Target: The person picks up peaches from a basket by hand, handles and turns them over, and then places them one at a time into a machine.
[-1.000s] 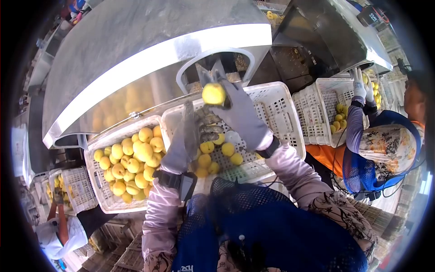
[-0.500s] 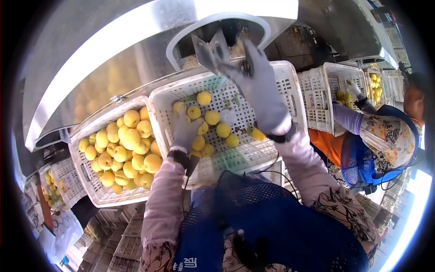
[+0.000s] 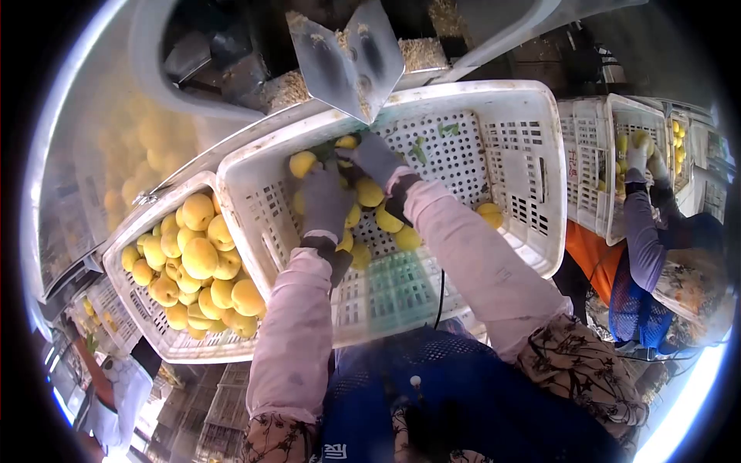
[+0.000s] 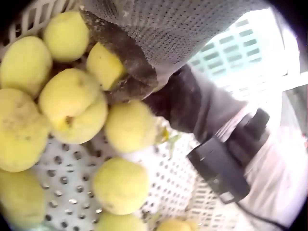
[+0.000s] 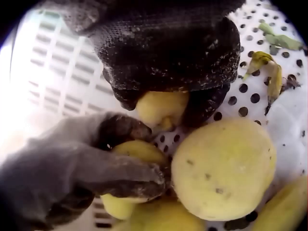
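In the white crate (image 3: 471,94) at the head view's upper centre, left hand (image 3: 324,202) and right hand (image 3: 376,158) fingers each clench a yellow fruit (image 5: 161,109), crowded so tightly that a bump could knock one loose, bruising it.

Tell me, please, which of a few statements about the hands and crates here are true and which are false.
1. The left hand and right hand are both inside the middle crate. True.
2. The right hand is empty. False: it grips a yellow fruit.
3. The left hand holds a second fruit. True.
4. The left crate is empty. False: a fruit pile fills it.
5. The crates are black. False: they are white.
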Action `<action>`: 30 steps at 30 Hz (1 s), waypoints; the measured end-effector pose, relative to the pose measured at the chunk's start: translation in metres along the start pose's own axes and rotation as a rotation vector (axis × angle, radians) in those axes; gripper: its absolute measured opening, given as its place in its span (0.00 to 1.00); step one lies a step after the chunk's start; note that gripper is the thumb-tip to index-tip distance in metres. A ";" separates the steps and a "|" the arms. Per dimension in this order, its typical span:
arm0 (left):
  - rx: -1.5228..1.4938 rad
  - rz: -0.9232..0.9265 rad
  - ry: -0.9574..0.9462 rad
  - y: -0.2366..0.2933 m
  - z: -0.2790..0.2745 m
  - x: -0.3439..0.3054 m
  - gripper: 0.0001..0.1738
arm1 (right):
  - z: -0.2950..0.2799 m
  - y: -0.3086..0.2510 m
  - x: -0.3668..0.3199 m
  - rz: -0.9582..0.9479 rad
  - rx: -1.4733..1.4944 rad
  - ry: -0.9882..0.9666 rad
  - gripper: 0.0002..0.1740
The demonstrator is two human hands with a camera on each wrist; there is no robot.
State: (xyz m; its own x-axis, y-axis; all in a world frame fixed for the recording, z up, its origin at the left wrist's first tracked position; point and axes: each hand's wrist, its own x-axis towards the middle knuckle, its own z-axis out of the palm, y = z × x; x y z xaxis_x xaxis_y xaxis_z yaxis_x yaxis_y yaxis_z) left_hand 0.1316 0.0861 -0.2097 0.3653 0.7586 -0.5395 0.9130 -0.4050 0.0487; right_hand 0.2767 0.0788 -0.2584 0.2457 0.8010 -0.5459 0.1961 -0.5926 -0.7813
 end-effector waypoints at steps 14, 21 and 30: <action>0.081 0.368 -0.247 0.045 0.001 -0.008 0.27 | -0.147 -0.054 -0.158 0.036 1.206 -0.313 0.35; -1.539 0.197 -0.533 -0.008 -0.118 -0.067 0.40 | -0.151 -0.077 -0.201 -0.413 0.880 -0.222 0.33; -2.328 0.445 -0.269 -0.056 -0.115 -0.142 0.30 | -0.128 -0.170 -0.271 -0.404 0.374 -0.246 0.47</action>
State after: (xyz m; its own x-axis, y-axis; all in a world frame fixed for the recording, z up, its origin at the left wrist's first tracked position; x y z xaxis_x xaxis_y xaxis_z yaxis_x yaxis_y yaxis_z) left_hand 0.0497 0.0595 -0.0396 0.6684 0.6889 -0.2805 -0.4937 0.6930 0.5254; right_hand 0.2986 -0.0484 0.0615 -0.0143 0.9791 -0.2031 -0.1297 -0.2032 -0.9705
